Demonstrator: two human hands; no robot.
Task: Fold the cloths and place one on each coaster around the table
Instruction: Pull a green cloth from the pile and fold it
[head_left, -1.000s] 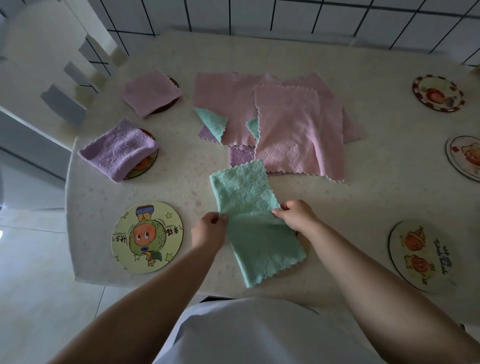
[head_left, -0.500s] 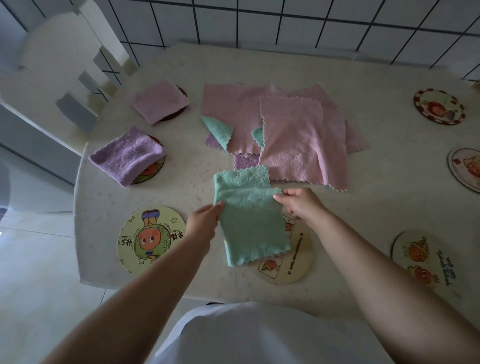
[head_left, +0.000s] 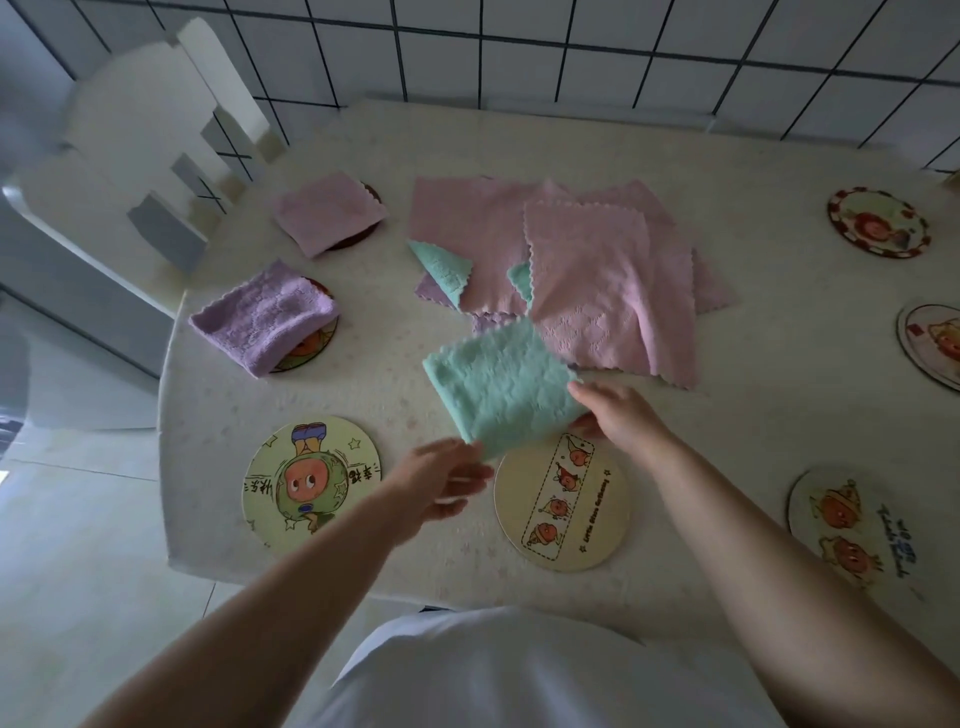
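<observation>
A folded green cloth (head_left: 501, 387) is lifted just above the table near the front middle. My right hand (head_left: 615, 410) pinches its right edge. My left hand (head_left: 444, 480), blurred, with loose fingers, is just below the cloth's lower left corner and holds nothing. Under the cloth's near edge lies a bare round coaster (head_left: 561, 501) with a strip of small figures. A pile of unfolded pink cloths (head_left: 582, 265) with green and purple ones beneath lies mid-table. A folded purple cloth (head_left: 265, 322) and a folded pink cloth (head_left: 327, 213) each sit on a coaster at the left.
Bare coasters: a green cartoon one (head_left: 311, 480) at front left, one at front right (head_left: 844, 525), two at the right edge (head_left: 878, 221), (head_left: 932, 343). A white chair (head_left: 130, 171) stands at the left. A tiled wall (head_left: 571, 47) lies behind the table (head_left: 779, 405).
The green cloth has been folded in half again into a smaller square and lifted. My left hand let go of it and dropped below it. The coaster under it is uncovered.
</observation>
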